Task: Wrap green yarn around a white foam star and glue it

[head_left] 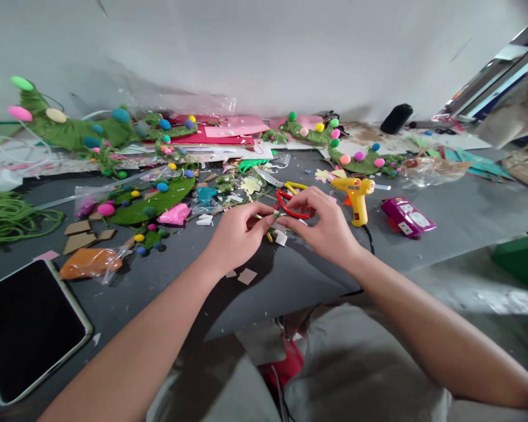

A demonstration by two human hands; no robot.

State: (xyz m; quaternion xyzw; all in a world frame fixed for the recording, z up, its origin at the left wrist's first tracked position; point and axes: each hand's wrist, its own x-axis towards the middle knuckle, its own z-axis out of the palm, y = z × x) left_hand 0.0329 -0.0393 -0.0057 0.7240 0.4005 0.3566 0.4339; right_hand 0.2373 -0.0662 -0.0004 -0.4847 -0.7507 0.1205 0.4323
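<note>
As left fingers (266, 224) pinch small green piece (277, 214) between tips, right fingers (293, 224) just beside, grip unclear

Yellow glue gun (356, 194) on grey table (396, 255)

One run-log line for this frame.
left hand: pinching small greenish piece | right hand: at same piece | nearby: red handle, yellow glue gun

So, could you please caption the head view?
Left hand meets right hand at a tiny greenish piece, yellow glue gun nearby.
</note>
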